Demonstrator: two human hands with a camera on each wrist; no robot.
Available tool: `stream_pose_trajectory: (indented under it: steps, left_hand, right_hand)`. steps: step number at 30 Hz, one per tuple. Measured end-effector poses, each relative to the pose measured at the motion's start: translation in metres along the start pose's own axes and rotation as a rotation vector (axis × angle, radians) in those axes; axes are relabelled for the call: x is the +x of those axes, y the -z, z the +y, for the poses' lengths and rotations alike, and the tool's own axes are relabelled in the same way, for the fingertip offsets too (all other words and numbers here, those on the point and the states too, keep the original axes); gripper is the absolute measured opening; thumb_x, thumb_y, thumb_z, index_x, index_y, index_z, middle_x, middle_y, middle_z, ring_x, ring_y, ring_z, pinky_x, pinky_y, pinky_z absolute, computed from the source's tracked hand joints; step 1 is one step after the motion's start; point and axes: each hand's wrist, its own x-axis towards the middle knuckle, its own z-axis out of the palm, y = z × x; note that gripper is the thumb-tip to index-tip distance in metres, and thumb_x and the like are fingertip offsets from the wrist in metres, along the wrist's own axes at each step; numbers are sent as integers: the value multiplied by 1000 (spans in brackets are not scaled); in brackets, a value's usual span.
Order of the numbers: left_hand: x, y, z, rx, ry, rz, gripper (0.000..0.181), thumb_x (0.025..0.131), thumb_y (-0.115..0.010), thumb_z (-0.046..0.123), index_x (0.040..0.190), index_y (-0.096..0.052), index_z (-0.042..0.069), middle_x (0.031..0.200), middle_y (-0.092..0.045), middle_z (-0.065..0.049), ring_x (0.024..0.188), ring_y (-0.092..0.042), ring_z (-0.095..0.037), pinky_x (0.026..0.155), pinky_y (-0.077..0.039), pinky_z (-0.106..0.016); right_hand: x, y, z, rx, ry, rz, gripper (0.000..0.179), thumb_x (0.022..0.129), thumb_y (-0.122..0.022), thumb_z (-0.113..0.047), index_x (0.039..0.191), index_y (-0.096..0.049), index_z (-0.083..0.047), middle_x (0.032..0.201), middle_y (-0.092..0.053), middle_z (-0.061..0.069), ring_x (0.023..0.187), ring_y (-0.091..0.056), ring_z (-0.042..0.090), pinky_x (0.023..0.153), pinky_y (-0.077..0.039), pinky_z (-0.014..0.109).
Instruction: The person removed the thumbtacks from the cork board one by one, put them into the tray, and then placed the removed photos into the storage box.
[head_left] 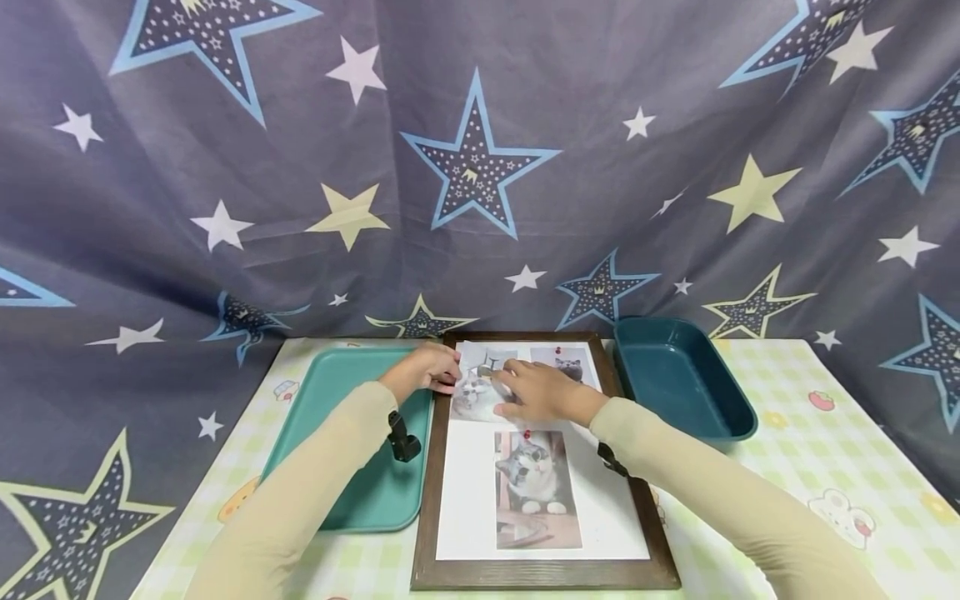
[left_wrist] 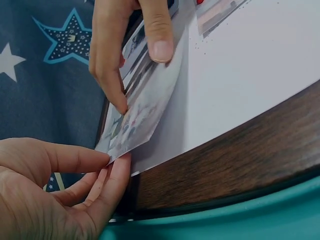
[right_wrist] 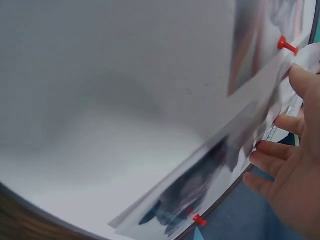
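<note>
A cat photo lies at the upper left of a white board with a brown wooden frame. My left hand pinches its left corner between thumb and fingers, and in the left wrist view the photo's near edge curves up off the board. Over the same photo, my right hand touches its surface with spread fingers. Below it a second cat photo hangs from a red pushpin. A dark-cat photo at the upper right has another red pushpin.
A green tray lies left of the board, partly under its frame or against it. To the right stands a deep teal bin. Both rest on a checked tablecloth. A star-patterned curtain hangs behind.
</note>
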Motion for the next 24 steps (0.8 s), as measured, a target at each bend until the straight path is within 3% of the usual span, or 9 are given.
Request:
stream_pose_trajectory:
  steps: [6,10,16,21,24]
  left_hand:
    - [0,1,0,-15,-11,-19,54,95,-58,-9,147,-48,2,144,-51,-26,129,-55,-36,97,-59,-39]
    - [-2,2,0,-24,-14,-29,56,94,-58,-9,148,-48,2,144,-51,-26,131,-55,-37,98,-59,-40]
    - [-3,2,1,-33,-9,-25,55,92,-61,-9,146,-49,0,140,-53,-25,127,-57,-35,98,-59,-40]
    - [-2,2,0,-30,3,-25,53,92,-61,-9,144,-52,-1,134,-56,-24,124,-59,-33,96,-59,-38]
    - [-1,3,0,-27,6,-25,51,93,-61,-8,143,-53,-2,129,-59,-22,120,-61,-32,93,-60,-37]
  right_hand:
    - [-3,19,3,-33,-59,-55,56,103,-55,-47,146,-52,-11,133,-58,16,106,-66,30,91,-58,46]
    - [-17,36,11,-65,-90,-20,50,102,-61,-41,141,-58,-11,125,-63,14,95,-68,26,84,-60,43]
    - [-53,64,39,-63,-121,122,40,99,-67,-34,130,-67,-8,115,-67,12,78,-66,19,74,-60,41]
    - [-89,85,69,-81,-215,166,36,99,-68,-29,127,-68,-7,110,-68,14,66,-60,14,60,-54,37]
    - [-110,94,88,-105,-268,199,34,98,-69,-25,124,-69,-5,109,-69,16,74,-66,22,63,-56,42]
